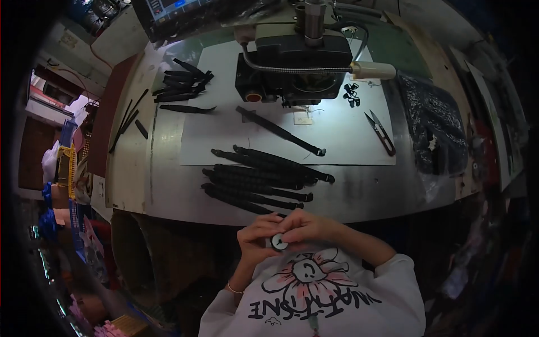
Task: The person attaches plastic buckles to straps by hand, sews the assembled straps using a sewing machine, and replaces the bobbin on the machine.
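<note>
Close to my body, below the table's front edge, my left hand (pixel 259 238) and my right hand (pixel 304 226) meet around a small round white-faced object with a dark rim (pixel 279 242). Fingers of both hands are closed on it and partly cover it. Just beyond them several black straps (pixel 252 180) lie side by side at the table's front edge. A single black strap (pixel 281 132) rests on the white sheet (pixel 359 151), below the sewing machine (pixel 297 67).
More black strips (pixel 182 81) lie at the back left, with thin ones (pixel 124 124) near the left edge. Small black pieces (pixel 352 95) and thread snips (pixel 381 133) sit right of the machine. A black plastic bag (pixel 438 123) lies farther right.
</note>
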### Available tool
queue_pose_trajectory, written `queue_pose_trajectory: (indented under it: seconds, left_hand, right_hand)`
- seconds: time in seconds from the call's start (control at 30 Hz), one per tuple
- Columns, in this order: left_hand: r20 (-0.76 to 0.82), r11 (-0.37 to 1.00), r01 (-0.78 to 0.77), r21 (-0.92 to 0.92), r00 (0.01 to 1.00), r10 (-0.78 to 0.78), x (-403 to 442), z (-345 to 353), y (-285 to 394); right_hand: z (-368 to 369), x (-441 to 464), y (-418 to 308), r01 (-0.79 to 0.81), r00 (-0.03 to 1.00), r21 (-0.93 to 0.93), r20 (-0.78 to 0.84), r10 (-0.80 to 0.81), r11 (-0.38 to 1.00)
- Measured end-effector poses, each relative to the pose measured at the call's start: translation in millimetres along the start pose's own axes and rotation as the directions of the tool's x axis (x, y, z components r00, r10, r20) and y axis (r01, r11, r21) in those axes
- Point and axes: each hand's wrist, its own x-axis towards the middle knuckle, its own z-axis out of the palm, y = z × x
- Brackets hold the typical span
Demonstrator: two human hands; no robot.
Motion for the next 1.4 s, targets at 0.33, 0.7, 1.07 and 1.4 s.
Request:
queue_pose_trajectory:
  seconds: [0.33, 0.7, 1.07, 1.4]
  left_hand:
    - [-0.521, 0.917, 0.396, -0.052, 0.772, -0.363, -115, -52, -15]
    - [-0.24, 0.033, 0.307, 0.951, 0.801, -0.548, -88, -73, -178]
    - [-0.301, -0.088, 0.303, 0.949, 0.783, -0.545, -121, -55, -191]
    - [-0.314, -0.11, 0.305, 0.946, 0.778, -0.545, -130, -48, -196]
  right_hand:
    - [-11, -43, -12, -0.033, 0.882, -0.504, -0.422, -0.212, 0.863]
    - [-81, -87, -54, -0.737, 0.312, -0.674, -0.281, -0.908, -0.044]
    - [-115, -146, -84, -0.627, 0.067, -0.747, -0.335, -0.94, 0.221]
    - [-86, -12, -297, -0.219, 0.38, -0.945, -0.314, -0.87, 0.245]
